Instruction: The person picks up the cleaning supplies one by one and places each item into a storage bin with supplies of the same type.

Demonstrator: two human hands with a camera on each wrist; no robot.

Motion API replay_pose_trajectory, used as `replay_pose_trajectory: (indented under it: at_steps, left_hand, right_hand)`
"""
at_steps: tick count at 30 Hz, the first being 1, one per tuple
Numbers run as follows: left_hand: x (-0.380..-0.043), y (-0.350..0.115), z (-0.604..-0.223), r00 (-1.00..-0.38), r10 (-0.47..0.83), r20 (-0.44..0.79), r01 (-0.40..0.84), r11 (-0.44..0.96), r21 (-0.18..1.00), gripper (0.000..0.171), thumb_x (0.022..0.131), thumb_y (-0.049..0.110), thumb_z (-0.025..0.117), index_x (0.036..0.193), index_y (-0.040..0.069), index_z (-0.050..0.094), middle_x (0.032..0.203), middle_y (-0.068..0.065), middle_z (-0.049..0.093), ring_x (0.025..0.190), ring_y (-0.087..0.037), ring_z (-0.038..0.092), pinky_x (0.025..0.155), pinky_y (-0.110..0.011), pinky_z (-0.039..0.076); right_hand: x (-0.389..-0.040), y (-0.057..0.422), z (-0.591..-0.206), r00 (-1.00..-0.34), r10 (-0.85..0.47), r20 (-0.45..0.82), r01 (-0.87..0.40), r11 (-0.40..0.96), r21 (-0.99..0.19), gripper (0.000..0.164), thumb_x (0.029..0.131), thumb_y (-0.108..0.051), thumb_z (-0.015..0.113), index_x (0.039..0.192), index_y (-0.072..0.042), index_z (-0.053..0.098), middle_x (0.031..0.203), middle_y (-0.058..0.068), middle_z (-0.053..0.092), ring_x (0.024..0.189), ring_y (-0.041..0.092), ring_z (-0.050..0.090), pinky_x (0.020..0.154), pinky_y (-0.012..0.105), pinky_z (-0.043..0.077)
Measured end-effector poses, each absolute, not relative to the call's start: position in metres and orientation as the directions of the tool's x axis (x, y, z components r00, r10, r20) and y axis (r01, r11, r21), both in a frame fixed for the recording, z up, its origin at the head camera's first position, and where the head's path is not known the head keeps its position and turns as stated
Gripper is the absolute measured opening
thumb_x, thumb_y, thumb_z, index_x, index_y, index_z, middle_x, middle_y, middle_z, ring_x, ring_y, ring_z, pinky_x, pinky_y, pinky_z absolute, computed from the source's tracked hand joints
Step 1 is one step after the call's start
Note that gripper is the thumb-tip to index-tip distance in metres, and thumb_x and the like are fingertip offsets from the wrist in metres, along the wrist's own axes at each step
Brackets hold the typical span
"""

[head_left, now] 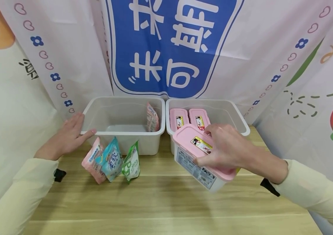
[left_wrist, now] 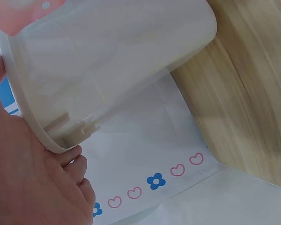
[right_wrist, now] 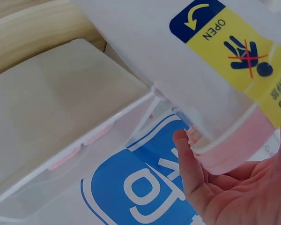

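My right hand (head_left: 223,143) grips a white box with a pink lid (head_left: 187,143), tilted above the table in front of the right bin (head_left: 231,112). Its printed label faces forward, and a yellow "OPEN" strip (right_wrist: 246,61) shows in the right wrist view. Two similar pink-lidded boxes (head_left: 198,118) stand inside that bin. My left hand (head_left: 69,137) rests on the front left corner of the left bin (head_left: 125,133), thumb along the rim. Inside it a pink pouch (head_left: 152,119) leans at the right wall.
Before the left bin stand a pink pouch (head_left: 93,161), a blue pouch (head_left: 110,160) and a green pouch (head_left: 132,163). The two bins sit side by side on the wooden table (head_left: 143,205), against a printed curtain (head_left: 75,42). Cloth also hangs at both sides.
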State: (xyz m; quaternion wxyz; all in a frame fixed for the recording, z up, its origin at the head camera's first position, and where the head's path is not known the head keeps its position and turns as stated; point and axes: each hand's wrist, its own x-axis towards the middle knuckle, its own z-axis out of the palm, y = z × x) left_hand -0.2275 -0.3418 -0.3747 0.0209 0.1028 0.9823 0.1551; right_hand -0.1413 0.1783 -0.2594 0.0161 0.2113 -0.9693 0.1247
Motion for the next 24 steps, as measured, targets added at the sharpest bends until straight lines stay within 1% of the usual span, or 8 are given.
replay_pose_trajectory:
  at_steps: [6,11,17,24]
  left_hand:
    - [-0.227,-0.342,-0.375,-0.979,0.205,-0.022,0.188,0.932,0.309,0.097,0.110,0.062,0.033,0.165,-0.004,-0.012,0.172,-0.028,-0.019,0.161,-0.052,-0.011,0.130,-0.070,-0.003]
    - [-0.227,-0.341,-0.375,-0.978,0.204,-0.034,0.184,0.936,0.301,0.099,0.109,0.064,0.033,0.164,-0.006,-0.011,0.172,-0.028,-0.018,0.161,-0.052,-0.011,0.130,-0.070,-0.002]
    - [-0.225,-0.340,-0.375,-0.979,0.199,-0.040,0.178,0.935,0.308,0.100,0.109,0.064,0.034,0.164,-0.006,-0.010,0.172,-0.028,-0.018,0.161,-0.052,-0.011,0.130,-0.070,-0.002]
    - [-0.226,-0.341,-0.376,-0.979,0.201,-0.035,0.181,0.934,0.308,0.100,0.109,0.064,0.033,0.164,-0.007,-0.010,0.172,-0.028,-0.019,0.161,-0.052,-0.012,0.130,-0.069,-0.003]
  right_hand:
    - [-0.143,0.178,-0.251,-0.919,-0.384,0.090,-0.394,0.891,-0.226,0.053,0.068,-0.052,0.084,0.096,-0.011,0.065,0.077,0.002,0.061,0.058,0.013,0.058,0.046,0.026,0.043]
    - [-0.145,0.181,-0.243,-0.920,-0.383,0.088,-0.393,0.892,-0.224,0.057,0.070,-0.051,0.085,0.103,-0.009,0.066,0.076,0.003,0.062,0.056,0.012,0.059,0.046,0.026,0.043]
    - [-0.148,0.183,-0.233,-0.929,-0.363,0.072,-0.369,0.893,-0.258,0.057,0.072,-0.052,0.085,0.103,-0.009,0.066,0.080,0.005,0.068,0.055,0.011,0.064,0.046,0.024,0.050]
    - [-0.155,0.189,-0.222,-0.944,-0.326,0.039,-0.324,0.905,-0.275,0.071,0.074,-0.058,0.087,0.117,-0.004,0.068,0.085,0.007,0.074,0.056,0.013,0.067,0.047,0.026,0.054]
